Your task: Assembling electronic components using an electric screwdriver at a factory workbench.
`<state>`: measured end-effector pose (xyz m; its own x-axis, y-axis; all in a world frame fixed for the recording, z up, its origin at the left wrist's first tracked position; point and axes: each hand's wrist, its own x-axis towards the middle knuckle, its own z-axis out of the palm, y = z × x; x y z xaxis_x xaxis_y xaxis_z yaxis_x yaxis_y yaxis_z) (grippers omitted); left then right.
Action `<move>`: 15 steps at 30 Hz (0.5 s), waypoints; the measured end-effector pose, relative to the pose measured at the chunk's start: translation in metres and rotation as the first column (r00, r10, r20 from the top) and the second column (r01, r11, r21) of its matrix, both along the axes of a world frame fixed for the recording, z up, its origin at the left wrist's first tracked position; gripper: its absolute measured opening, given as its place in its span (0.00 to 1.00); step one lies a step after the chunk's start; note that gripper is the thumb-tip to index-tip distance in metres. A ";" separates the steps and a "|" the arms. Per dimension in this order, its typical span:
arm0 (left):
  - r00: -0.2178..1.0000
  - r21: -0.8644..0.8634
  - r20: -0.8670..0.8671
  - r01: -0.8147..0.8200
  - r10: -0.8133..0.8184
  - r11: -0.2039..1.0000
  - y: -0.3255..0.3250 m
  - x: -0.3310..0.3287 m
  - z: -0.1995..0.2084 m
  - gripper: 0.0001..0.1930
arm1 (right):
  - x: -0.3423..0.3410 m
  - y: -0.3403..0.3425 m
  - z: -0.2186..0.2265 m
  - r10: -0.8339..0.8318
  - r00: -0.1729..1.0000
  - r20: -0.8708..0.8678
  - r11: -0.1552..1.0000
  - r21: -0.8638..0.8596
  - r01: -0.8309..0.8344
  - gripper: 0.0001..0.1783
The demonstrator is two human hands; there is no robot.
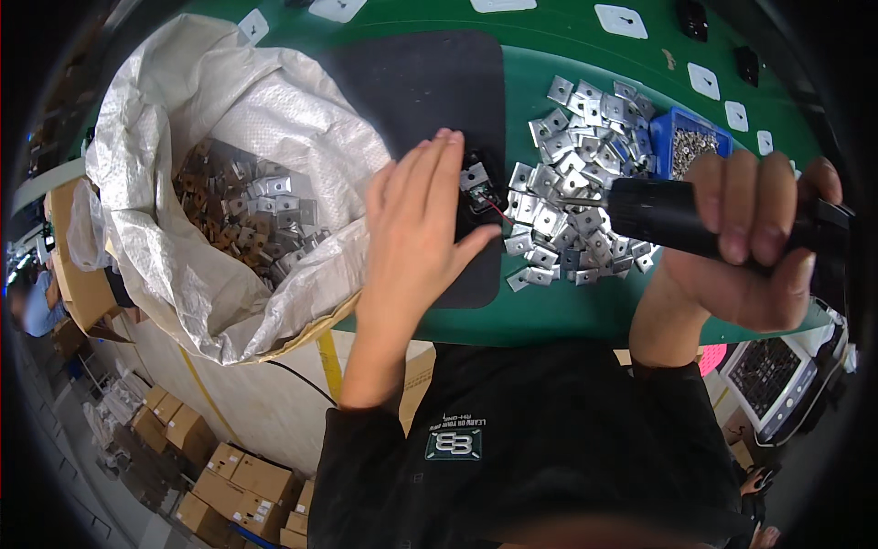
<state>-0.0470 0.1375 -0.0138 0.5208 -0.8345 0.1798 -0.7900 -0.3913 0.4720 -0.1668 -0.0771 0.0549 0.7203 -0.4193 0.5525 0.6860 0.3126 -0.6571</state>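
Observation:
My right hand (745,242) is wrapped round a black electric screwdriver (658,215), held level with its bit pointing left over a heap of small silver metal plates (549,220). On the dark mat (416,78), my left hand (412,229) lies with its fingers stretched out and the thumb apart. Its fingertips and thumb are beside a small black housing (465,215), partly covering it. Inside that housing show a metal plate (476,176) and thin red and black wires. The left palm hides whatever lies under it.
A large white woven sack (293,101) of metal plates stands at the left. Behind the screwdriver is a blue bin (661,146) of small screws. White flat pieces (622,20) and black parts (692,20) lie along the far green surface. Cardboard boxes (242,485) are stacked on the floor.

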 end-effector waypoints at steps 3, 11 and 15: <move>0.999 -0.012 -0.013 -0.039 0.038 0.999 0.003 -0.001 -0.012 0.44 | 0.024 0.025 -0.013 -0.043 0.999 -0.032 0.994 -0.100 0.039 0.29; 0.996 -0.120 -0.077 -0.042 0.033 0.992 -0.006 0.009 -0.015 0.40 | 0.055 0.050 -0.033 -0.203 0.968 -0.148 0.965 -0.196 0.173 0.30; 0.994 -0.132 -0.107 -0.052 0.038 0.990 -0.007 0.012 -0.015 0.40 | 0.058 0.041 -0.038 -0.159 0.979 -0.129 0.973 -0.187 0.134 0.30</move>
<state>-0.0352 0.1303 -0.0293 0.5793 -0.7815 0.2317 -0.7169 -0.3532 0.6011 -0.1090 -0.0357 0.0166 0.7347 -0.4311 0.5238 0.6113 0.0861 -0.7867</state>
